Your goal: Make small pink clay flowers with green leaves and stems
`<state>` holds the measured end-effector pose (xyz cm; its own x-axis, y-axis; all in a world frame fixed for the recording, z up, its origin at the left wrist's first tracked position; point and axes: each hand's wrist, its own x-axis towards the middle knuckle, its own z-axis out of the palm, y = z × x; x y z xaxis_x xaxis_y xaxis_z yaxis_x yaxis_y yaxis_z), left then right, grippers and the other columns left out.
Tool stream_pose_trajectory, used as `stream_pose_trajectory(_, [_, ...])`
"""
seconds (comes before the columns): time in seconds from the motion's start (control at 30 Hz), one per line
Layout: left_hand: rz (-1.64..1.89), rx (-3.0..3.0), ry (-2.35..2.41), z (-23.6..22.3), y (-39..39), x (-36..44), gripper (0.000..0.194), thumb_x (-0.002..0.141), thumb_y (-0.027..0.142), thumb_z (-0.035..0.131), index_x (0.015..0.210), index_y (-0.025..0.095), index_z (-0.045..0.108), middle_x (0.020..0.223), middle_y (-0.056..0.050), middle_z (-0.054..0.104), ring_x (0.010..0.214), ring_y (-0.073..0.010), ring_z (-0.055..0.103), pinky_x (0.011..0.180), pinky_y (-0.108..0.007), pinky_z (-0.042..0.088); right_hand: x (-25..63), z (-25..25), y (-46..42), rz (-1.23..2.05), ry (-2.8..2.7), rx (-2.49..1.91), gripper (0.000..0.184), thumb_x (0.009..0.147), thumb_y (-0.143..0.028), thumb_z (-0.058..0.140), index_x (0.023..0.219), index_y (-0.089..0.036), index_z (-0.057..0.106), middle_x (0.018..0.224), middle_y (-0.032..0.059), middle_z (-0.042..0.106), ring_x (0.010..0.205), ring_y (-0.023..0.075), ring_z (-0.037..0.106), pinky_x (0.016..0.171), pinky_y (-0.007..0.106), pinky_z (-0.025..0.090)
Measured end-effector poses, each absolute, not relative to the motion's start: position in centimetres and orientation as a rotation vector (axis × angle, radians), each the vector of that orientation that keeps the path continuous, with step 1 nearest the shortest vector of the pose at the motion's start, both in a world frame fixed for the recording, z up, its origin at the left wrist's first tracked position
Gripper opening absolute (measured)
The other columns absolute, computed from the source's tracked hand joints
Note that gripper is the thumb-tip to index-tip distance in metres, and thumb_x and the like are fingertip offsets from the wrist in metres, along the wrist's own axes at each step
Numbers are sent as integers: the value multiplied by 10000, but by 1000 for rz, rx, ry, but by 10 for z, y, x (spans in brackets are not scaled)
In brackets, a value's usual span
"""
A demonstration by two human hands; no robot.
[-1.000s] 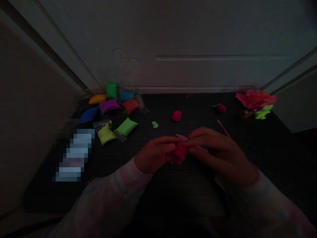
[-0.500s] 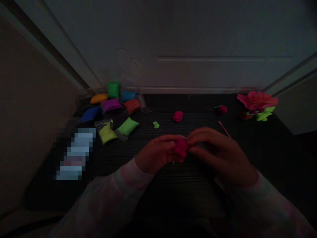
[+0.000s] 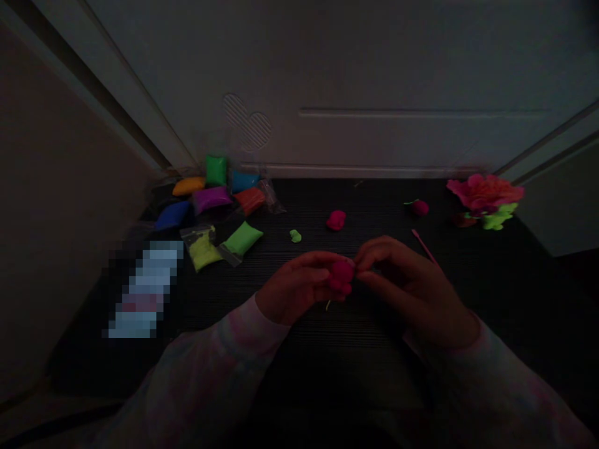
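My left hand (image 3: 299,284) is closed around a bumpy lump of pink modelling clay (image 3: 341,276) above the dark table. On its right side, my right hand (image 3: 402,287) has thumb and forefinger pinched together at the lump's edge. Whatever sits between those fingertips is too small and dark to make out. Beyond the hands lies another pink clay lump (image 3: 336,219), with a small light-green clay piece (image 3: 295,236) to its left. A thin yellowish strand (image 3: 328,305) shows just below the left fingers.
Several bags of coloured clay, including a light-green packet (image 3: 241,239), lie at the left. A blurred bright screen (image 3: 147,290) is nearer. At right are a pink stick tool (image 3: 423,246), a dark-pink ball with a green stem (image 3: 420,207) and a pink flower (image 3: 486,191). A white panel (image 3: 397,140) stands behind.
The pink lump has turned slightly in my left hand. My right fingertips have closed into a tighter pinch and shifted slightly upward at its edge. Things on the table have stayed put.
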<state>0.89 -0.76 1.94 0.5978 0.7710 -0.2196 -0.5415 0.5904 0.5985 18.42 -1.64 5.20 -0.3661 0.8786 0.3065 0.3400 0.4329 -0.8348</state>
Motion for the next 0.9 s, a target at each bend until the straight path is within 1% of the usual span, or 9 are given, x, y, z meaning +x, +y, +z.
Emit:
stream_pose_trajectory(0.13, [835, 489, 535, 22, -4, 6, 219, 654, 103, 550, 864, 113, 611, 742, -36, 654, 655, -139, 630, 632, -255, 502, 185, 48, -16, 954, -1659, -1069, 64, 739, -146, 569, 750, -207, 553, 785, 5, 587, 769, 121, 569, 685, 242, 474])
stream_pose_trajectory(0.23, [870, 442, 560, 24, 1, 3, 236, 689, 107, 488, 902, 126, 588, 759, -50, 662, 664, -154, 643, 612, -252, 506, 184, 45, -14, 995, -1515, -1114, 70, 712, -155, 606, 729, -210, 566, 730, -14, 614, 697, 106, 589, 635, 223, 486])
stream_pose_trajectory(0.3, [889, 398, 574, 25, 4, 1, 253, 717, 100, 438, 929, 138, 571, 761, -60, 670, 660, -148, 648, 609, -240, 507, 183, 43, -13, 1035, -1469, -1144, 87, 706, -171, 619, 774, -215, 586, 714, -22, 632, 672, 102, 603, 618, 219, 494])
stream_pose_trajectory(0.37, [913, 353, 596, 25, 7, -1, 265, 731, 87, 403, 937, 142, 561, 750, -65, 674, 659, -132, 648, 617, -220, 507, 182, 42, -11, 1075, -1456, -1161, 116, 728, -192, 600, 840, -221, 602, 729, -18, 653, 687, 107, 619, 635, 231, 505])
stream_pose_trajectory(0.53, [1040, 329, 667, 31, 12, -8, 237, 737, 135, 422, 926, 111, 564, 743, -70, 667, 694, -129, 643, 647, -211, 518, 182, 35, -8, 1101, -1492, -1207, 142, 780, -247, 541, 895, -218, 620, 775, 4, 676, 734, 123, 636, 662, 257, 519])
stream_pose_trajectory(0.63, [1191, 427, 735, 35, 17, -13, 229, 720, 70, 463, 915, 131, 566, 736, -31, 666, 695, -104, 641, 657, -182, 515, 181, 30, -8, 1138, -1503, -1195, 179, 764, -264, 565, 935, -233, 611, 821, -3, 679, 751, 121, 639, 700, 264, 515])
stream_pose_trajectory(0.7, [1305, 478, 765, 38, 21, -19, 209, 723, 48, 471, 885, 137, 570, 722, -12, 666, 688, -90, 640, 657, -166, 514, 178, 28, -7, 1155, -1545, -1229, 176, 748, -269, 581, 914, -223, 617, 817, 1, 682, 742, 126, 640, 689, 264, 511])
stream_pose_trajectory(0.77, [1399, 484, 784, 40, 25, -25, 172, 736, 56, 467, 845, 133, 576, 703, -4, 664, 686, -84, 638, 657, -159, 513, 174, 27, -6, 1140, -1627, -1286, 131, 741, -270, 583, 845, -205, 630, 758, 2, 681, 691, 129, 635, 634, 257, 503])
stream_pose_trajectory(0.9, [1473, 442, 809, 40, 29, -33, 150, 742, 91, 468, 821, 140, 585, 669, 8, 652, 678, -78, 632, 664, -168, 510, 166, 25, -6, 994, -1858, -1316, 79, 735, -270, 586, 729, -200, 624, 701, -13, 660, 638, 117, 598, 586, 241, 461])
